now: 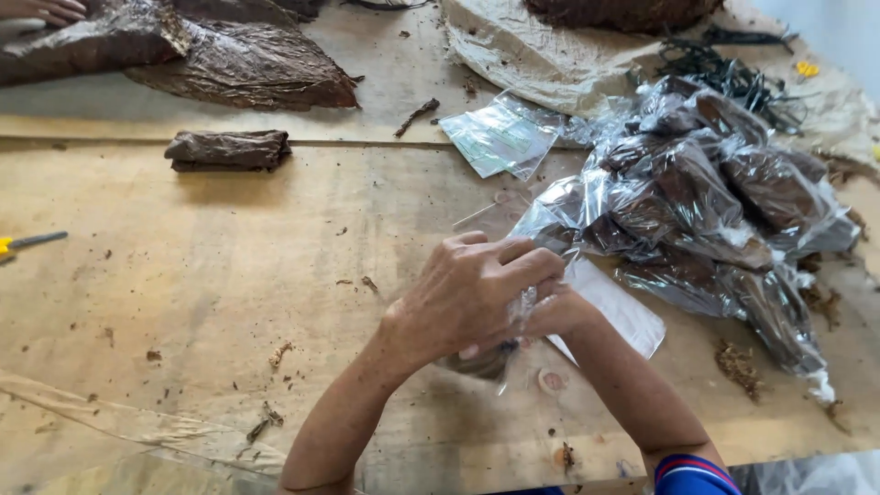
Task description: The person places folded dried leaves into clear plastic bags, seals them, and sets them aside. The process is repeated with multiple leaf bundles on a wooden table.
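My left hand [472, 293] and my right hand [561, 310] meet near the table's front, both closed on a small clear plastic bag [500, 353] with dark brown leaf inside. The left hand lies over the top and hides most of the bag. An empty clear bag [616, 307] lies flat just right of the hands. Behind it sits a pile of filled clear bags [706, 202] of dark leaf.
A folded wad of brown leaf [227, 149] lies at the left on the wooden table [229, 266]. Large dried leaves [238, 60] lie at the back left, touched by another person's hand [41, 11]. Empty clear bags [500, 137] and black ties [733, 78] lie at the back. A yellow-handled tool [27, 242] is at the left edge.
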